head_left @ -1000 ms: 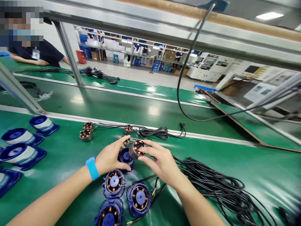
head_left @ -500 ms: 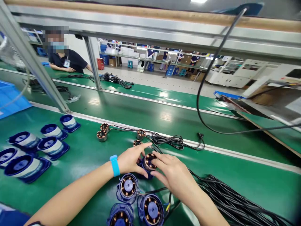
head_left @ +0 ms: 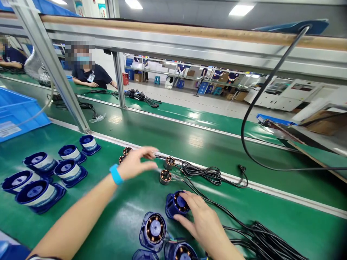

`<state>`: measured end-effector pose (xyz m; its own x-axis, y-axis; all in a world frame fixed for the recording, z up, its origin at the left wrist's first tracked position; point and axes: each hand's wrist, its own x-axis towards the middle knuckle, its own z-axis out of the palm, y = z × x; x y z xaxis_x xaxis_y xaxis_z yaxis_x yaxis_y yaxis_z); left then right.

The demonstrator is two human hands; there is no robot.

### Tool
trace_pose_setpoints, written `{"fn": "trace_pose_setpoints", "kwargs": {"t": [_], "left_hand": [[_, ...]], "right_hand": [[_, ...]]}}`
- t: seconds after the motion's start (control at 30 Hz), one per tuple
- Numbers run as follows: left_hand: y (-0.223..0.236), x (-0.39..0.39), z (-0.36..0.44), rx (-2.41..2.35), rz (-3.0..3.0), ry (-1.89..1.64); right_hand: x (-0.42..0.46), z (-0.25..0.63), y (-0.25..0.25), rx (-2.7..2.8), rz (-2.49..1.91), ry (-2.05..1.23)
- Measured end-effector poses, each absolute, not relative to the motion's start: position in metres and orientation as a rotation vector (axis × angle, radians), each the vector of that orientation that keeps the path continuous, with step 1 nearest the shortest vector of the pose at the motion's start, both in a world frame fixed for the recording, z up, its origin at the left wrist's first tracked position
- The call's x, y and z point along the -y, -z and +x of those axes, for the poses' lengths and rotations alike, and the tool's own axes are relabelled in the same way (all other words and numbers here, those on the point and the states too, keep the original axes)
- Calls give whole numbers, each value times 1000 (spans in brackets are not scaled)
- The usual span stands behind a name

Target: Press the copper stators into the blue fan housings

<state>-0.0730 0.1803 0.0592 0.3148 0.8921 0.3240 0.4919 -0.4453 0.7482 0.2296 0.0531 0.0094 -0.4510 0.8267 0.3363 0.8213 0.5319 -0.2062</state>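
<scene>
Blue motor housings (head_left: pixel 34 192) at left; print on pale labels (head_left: pixel 49 194) too small to read. My left hand (head_left: pixel 135 163): fingers spread, holding nothing, near copper-wound stators (head_left: pixel 165 177). Green mat (head_left: pixel 130 202) between my hands, pale rail (head_left: pixel 298 198) edging it. My right hand (head_left: pixel 204 218): fingers, thumb gripping stator-filled housing (head_left: pixel 171 207); black cables (head_left: pixel 267 236) rightward.
</scene>
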Motion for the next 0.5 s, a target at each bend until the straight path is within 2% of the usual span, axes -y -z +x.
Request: {"fn": "trace_pose_setpoints", "kwargs": {"t": [0.1, 0.2, 0.4, 0.5], "left_hand": [[-68, -243, -153, -1711, 1843, -1260], [-58, -296, -217, -2041, 1698, -1277], [-17, -350, -265, -2180, 1746, -1073], [-2, -372, -273, -2129, 1857, -1014]], "right_hand": [[-57, 233, -15, 2254, -1247, -50], [-57, 242, -27, 2105, -1194, 5], [-63, 254, -26, 2199, -1271, -124], [-61, 258, -21, 2127, -1250, -56]]}}
